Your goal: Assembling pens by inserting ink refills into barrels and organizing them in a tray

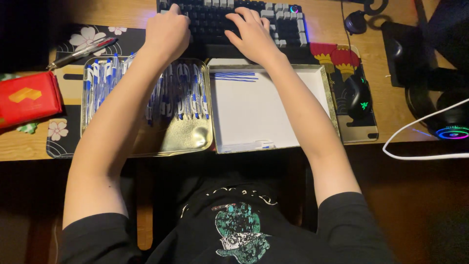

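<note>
- Neither hand grips anything: the left hand (167, 30) lies knuckles-up on the left part of the dark keyboard (288, 24), its fingers curled down onto the keys, and the right hand (252, 34) rests on the middle keys with fingers spread and loose.
- The keyboard sits at the far edge of the wooden desk (395, 105), with grey keys at its right end and a small glowing knob at the corner.
- Both bare forearms reach over two shallow tins that lie side by side, touching, just in front of the keyboard.
- The left tin (193, 139) is shiny metal and holds a row of white pens with blue caps (188, 95), partly hidden under the left arm.
- The right tin (266, 105) has a white inside, with a few blue pen strokes near its top left corner.
- A silver and red pen (80, 53) lies on the flowered mat to the left, near a red pouch (27, 98).
- A black mouse (359, 98) sits to the right on a patterned pad, well apart from the right hand.
</note>
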